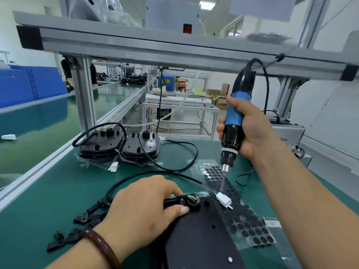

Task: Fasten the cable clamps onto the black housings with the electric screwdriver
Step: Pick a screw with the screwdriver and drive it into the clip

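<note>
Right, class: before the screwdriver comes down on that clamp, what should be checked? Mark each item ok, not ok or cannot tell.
1. Clamp held on the housing by the left hand: ok.
2. Screwdriver gripped firmly by the right hand: ok.
3. Bit lined up over the clamp: not ok; it hangs off to the right, above the sheet of black dots.
4. Screw on the bit or in the hole: cannot tell; the tip is blurred.
5. Left hand clear of the screw spot: cannot tell; it covers part of the clamp.
</note>
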`<state>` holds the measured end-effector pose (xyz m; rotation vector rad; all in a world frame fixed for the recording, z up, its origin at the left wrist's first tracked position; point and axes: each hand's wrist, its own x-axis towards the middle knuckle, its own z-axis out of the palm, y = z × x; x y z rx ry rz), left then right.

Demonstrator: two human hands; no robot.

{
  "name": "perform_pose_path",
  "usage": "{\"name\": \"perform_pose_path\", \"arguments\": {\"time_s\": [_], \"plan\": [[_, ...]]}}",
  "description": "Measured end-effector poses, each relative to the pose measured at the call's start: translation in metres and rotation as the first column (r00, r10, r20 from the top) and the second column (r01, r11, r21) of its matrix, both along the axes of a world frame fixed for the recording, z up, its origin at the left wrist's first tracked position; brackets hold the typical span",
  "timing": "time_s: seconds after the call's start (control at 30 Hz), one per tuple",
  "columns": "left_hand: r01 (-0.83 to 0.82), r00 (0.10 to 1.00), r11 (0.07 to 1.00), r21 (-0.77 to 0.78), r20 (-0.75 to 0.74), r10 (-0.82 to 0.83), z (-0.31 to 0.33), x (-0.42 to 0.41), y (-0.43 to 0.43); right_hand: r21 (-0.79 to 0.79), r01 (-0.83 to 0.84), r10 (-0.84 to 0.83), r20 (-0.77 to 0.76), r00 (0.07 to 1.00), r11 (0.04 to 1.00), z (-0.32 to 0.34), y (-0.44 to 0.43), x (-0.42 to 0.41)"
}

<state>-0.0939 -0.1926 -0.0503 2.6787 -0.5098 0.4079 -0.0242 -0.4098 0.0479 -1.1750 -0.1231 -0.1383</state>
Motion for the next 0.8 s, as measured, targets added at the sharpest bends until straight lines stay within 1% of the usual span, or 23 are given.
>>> {"name": "perform_pose_path", "arguments": {"time_s": [0.13, 0.27, 0.47, 0.67, 0.8], "plan": [[-0.008, 0.999, 1.0, -0.019, -0.036, 0.007, 0.0, 0.004, 0.0, -0.068, 0.066, -0.075, -0.138, 0.988, 0.995, -0.023, -0.025, 0.01], [-0.014, 0.999, 1.0, -0.022, -0.051, 0.013, -0.001, 0.005, 0.0, -0.134, 0.076, -0.103, -0.21, 0.972, 0.988, -0.04, -0.04, 0.018], [-0.012, 0.997, 0.999, -0.029, -0.081, 0.01, -0.003, 0.008, 0.002, -0.168, 0.084, -0.122, -0.23, 0.966, 0.982, -0.049, -0.056, 0.02], [-0.011, 0.995, 0.998, -0.06, -0.101, 0.005, -0.002, 0.009, 0.001, -0.214, 0.085, -0.132, -0.213, 0.968, 0.973, -0.057, -0.072, 0.013], [-0.012, 0.994, 0.996, -0.086, -0.11, 0.003, -0.002, 0.008, 0.001, -0.194, 0.089, -0.133, -0.226, 0.965, 0.977, -0.063, -0.08, 0.009]]}}
